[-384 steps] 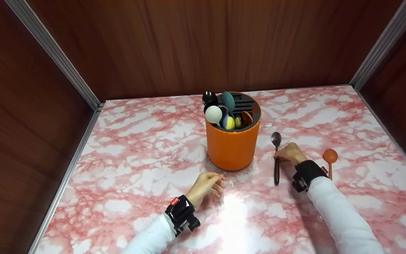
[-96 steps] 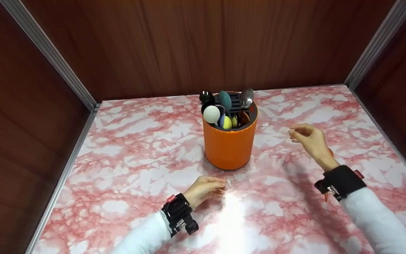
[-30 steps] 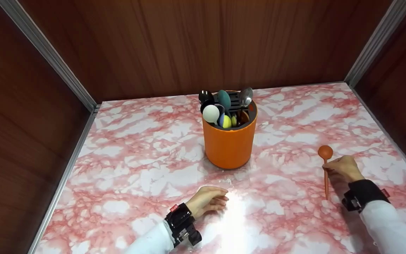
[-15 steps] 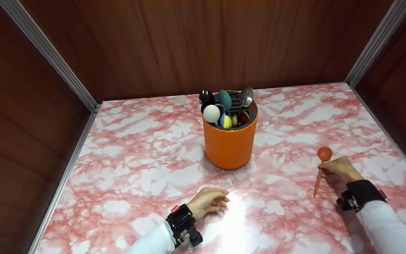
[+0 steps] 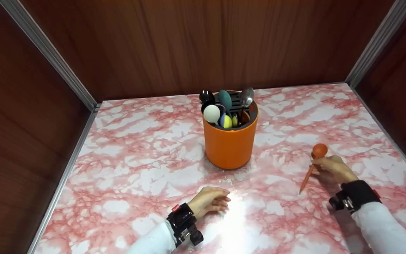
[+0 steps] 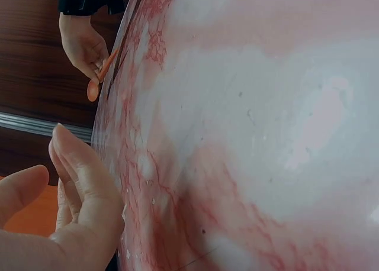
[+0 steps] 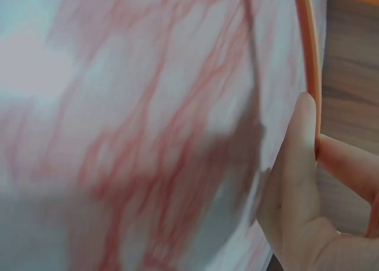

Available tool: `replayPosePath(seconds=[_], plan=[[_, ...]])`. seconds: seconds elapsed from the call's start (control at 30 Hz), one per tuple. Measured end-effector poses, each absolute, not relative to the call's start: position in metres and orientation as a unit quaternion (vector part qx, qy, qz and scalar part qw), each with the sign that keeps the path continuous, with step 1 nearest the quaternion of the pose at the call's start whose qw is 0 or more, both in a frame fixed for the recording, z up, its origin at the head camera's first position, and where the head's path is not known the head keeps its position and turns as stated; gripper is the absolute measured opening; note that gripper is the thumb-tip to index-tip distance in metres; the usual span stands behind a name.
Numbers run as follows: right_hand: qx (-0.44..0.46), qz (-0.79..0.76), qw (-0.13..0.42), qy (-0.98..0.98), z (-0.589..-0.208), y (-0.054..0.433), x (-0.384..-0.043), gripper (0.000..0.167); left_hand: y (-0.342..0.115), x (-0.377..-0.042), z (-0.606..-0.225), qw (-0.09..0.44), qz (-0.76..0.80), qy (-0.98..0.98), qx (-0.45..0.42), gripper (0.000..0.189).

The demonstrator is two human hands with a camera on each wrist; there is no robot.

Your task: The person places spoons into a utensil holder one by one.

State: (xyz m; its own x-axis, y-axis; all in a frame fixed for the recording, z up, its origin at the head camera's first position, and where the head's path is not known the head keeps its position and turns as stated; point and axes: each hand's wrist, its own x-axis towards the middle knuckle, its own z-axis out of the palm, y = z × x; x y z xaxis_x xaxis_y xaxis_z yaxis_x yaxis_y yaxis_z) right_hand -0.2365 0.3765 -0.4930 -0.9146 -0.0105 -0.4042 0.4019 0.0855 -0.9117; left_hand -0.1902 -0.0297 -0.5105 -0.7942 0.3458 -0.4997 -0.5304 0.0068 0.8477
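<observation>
Between thumb and fingers, my right hand [image 5: 335,168] pinches an orange spoon [image 5: 320,150] just below its bowl, on the right of the table. The spoon is tilted, its thin handle slanting toward the near left. In the right wrist view the handle [image 7: 311,52] runs up past the fingertips. My left hand [image 5: 208,201] rests at the near middle, fingers loosely bent and holding nothing. Between and beyond the hands stands an orange utensil holder [image 5: 228,148]. It bears a metal spoon [image 5: 247,96], a teal utensil [image 5: 225,100], a white round-headed one [image 5: 211,113] and several others.
The table [image 5: 146,158] has a red and white marbled top. A brown wood-grain panel [image 5: 174,46] closes off the back, with similar panels at both sides. Metal rails line the corners. A bright light reflection [image 5: 233,222] lies near the left hand.
The metal spoon, earlier on the table by the right hand, now stands in the holder. The right hand has since taken the orange spoon, swung its handle leftward and shifted slightly left. The left hand barely moved.
</observation>
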Motion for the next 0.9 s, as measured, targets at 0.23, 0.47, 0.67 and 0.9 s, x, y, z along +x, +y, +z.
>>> replayPosePath(seconds=[0.23, 0.47, 0.67, 0.9], plan=[[0.109, -0.689, 0.155, 0.7, -0.489, 0.361, -0.234, 0.025, -0.028, -0.19, -0.509, 0.316, 0.698, 0.639, -0.071, 0.025], [0.107, -0.726, 0.154, 0.661, -0.491, 0.344, -0.236, 0.019, -0.024, -0.191, -0.508, 0.317, 0.7, 0.635, -0.075, 0.025], [0.102, -0.754, 0.172, 0.626, -0.493, 0.332, -0.235, 0.014, -0.019, -0.191, -0.507, 0.316, 0.706, 0.631, -0.068, 0.024], [0.11, -0.749, 0.18, 0.628, -0.481, 0.309, -0.227, 0.005, -0.013, -0.191, -0.505, 0.317, 0.709, 0.627, -0.06, 0.021]])
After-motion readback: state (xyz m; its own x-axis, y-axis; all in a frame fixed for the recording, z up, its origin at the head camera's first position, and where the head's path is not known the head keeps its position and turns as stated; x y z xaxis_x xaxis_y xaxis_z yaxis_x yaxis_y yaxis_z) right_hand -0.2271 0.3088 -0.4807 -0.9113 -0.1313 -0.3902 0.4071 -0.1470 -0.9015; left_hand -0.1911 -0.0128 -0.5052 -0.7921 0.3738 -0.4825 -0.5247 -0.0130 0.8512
